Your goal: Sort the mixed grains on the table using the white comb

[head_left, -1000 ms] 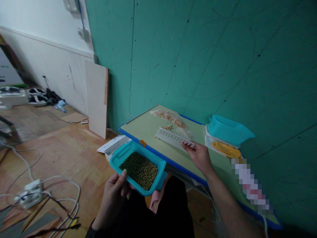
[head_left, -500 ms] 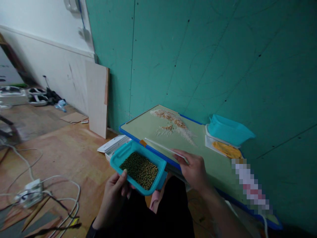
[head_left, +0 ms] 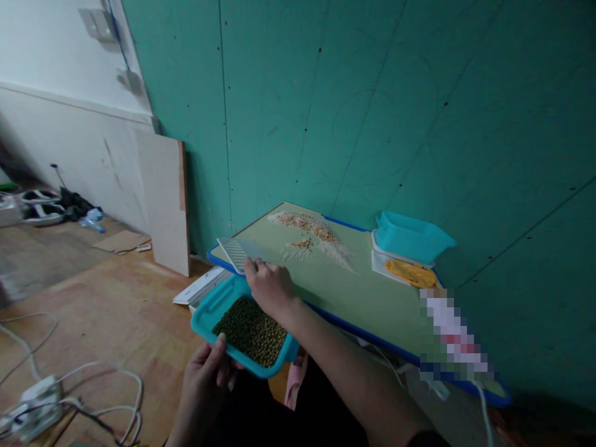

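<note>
My left hand (head_left: 205,375) grips the near rim of a teal plastic tray (head_left: 208,310) filled with green beans (head_left: 251,332), held just off the front edge of a small green desk (head_left: 354,292). My right hand (head_left: 269,287) reaches across above the tray and pinches a white ribbed comb-like scraper (head_left: 238,252) at the desk's front left corner. A heap of tan grains (head_left: 305,225) and a streak of white rice (head_left: 338,251) lie on the far part of the desk.
A second teal tray (head_left: 410,236) stands at the desk's back right on a white tray (head_left: 379,264) with a yellow item (head_left: 412,273). A wooden board (head_left: 165,198) leans on the wall. A power strip (head_left: 28,410) and cables lie on the floor at left.
My right hand has carried the white scraper from the desk's middle leftward to its front left corner, above the bean tray. The view has shifted a little to the right.
</note>
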`<action>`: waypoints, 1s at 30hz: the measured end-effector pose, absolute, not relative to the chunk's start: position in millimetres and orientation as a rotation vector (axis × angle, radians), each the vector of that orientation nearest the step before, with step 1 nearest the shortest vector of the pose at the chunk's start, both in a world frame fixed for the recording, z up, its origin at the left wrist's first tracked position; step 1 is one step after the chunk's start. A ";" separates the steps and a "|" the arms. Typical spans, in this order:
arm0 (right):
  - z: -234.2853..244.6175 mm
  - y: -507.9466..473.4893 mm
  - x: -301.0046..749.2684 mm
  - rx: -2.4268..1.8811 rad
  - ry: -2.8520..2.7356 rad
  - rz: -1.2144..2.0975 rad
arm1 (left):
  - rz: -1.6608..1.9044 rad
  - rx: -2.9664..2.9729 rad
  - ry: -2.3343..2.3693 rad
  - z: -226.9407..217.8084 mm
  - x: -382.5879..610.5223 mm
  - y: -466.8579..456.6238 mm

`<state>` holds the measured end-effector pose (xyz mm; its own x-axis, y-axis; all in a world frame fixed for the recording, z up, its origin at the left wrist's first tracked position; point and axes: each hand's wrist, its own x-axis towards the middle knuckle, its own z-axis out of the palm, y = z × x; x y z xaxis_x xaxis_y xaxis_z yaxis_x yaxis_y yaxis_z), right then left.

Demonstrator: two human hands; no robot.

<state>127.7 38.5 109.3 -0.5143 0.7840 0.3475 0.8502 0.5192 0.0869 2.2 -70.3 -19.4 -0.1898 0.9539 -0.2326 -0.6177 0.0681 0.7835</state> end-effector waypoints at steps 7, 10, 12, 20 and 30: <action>110.2 51.3 125.9 -1.603 -2.392 -0.401 | 1.524 0.473 0.968 -11.9 5.8 -71.5; 117.4 41.4 137.9 -1.690 -2.353 -0.360 | 1.514 0.477 1.002 -9.7 5.9 -72.5; 121.5 31.7 147.0 -1.727 -2.340 -0.350 | 1.505 0.469 1.012 -11.8 5.2 -72.1; 125.1 -6.1 194.0 -1.834 -2.333 -0.380 | 1.489 0.472 0.994 -12.8 5.7 -72.1; 126.5 -13.5 234.1 -1.955 -2.300 -0.352 | 1.430 0.446 1.097 22.7 9.1 -76.9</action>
<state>234.1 -13.5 126.5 -0.1695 0.9593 0.2260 0.9830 0.1480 0.1091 9.1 -76.9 22.7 -0.2084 0.9208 -0.3295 -0.5568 0.1653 0.8140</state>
